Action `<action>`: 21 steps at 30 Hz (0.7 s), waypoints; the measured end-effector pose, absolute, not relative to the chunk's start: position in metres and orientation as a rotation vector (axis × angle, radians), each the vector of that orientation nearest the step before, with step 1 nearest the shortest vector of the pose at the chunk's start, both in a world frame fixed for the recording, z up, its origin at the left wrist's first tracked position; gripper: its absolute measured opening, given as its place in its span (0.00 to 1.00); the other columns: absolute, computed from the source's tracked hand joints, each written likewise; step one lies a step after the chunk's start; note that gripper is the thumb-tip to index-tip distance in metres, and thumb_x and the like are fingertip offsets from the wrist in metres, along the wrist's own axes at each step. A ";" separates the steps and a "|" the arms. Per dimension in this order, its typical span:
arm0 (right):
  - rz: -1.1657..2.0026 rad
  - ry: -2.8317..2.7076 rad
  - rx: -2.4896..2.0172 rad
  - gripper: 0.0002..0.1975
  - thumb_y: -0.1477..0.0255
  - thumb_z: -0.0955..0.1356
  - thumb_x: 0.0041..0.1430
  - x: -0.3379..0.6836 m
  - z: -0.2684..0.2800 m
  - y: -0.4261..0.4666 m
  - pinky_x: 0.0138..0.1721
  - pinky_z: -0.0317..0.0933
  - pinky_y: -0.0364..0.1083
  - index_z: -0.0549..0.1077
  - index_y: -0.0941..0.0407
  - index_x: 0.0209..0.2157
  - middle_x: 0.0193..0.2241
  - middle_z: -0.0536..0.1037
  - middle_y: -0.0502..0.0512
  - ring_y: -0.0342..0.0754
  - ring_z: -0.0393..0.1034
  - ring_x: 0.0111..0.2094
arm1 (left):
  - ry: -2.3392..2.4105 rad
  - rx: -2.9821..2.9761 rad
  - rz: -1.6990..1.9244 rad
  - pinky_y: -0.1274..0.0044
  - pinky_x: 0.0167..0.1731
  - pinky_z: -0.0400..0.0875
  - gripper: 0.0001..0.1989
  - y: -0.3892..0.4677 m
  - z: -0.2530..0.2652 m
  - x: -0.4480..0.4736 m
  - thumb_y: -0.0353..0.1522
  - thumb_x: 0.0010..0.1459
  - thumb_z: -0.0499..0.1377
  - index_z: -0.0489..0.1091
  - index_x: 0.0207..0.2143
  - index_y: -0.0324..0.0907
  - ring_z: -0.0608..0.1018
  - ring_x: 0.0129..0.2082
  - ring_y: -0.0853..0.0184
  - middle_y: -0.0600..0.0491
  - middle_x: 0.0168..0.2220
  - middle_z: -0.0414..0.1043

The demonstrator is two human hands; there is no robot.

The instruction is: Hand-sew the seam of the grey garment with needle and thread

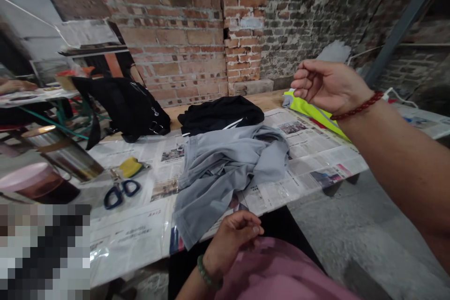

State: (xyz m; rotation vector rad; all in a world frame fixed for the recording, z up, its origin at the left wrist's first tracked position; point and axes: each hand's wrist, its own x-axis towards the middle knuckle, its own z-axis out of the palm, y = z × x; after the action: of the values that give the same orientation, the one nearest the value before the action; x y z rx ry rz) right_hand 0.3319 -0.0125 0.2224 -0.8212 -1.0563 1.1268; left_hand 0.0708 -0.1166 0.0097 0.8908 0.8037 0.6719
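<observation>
My right hand (321, 85), with a red bracelet at the wrist, is raised at the right above the table. Its fingers are curled with thumb and forefinger together; whatever they may pinch is too small to make out. Low in front of my pink top, my left hand (237, 234) wears a green bead bracelet. Its thumb and fingertips meet, and anything between them cannot be made out. A crumpled grey garment (225, 161) lies just beyond the left hand, one end hanging at the table edge. Behind it is a folded black garment (221, 111).
Newspaper under clear plastic covers the table (137, 239). Scissors (121, 192) with dark blue handles, a yellow item (130, 167), a metal flask (65, 154) and a pink-lidded cup (38, 183) stand or lie left. A black bag (126, 105) and a fluorescent yellow garment (309, 108) lie farther back.
</observation>
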 end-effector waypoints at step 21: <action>1.075 -1.092 -0.733 0.24 0.75 0.46 0.64 0.282 0.240 -0.101 0.16 0.49 0.33 0.67 0.58 0.28 0.14 0.65 0.38 0.26 0.53 0.10 | 0.786 0.707 0.581 0.83 0.15 0.63 0.14 -0.117 -0.024 0.098 0.27 0.42 0.63 0.70 0.34 0.34 0.74 0.18 0.71 0.52 0.24 0.71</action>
State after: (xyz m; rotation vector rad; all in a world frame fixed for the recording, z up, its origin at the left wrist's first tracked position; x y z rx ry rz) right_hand 0.2816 -0.1013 0.2397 -0.7328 -1.0920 1.0754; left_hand 0.0984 -0.1167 -0.0237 0.7067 0.7862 0.5806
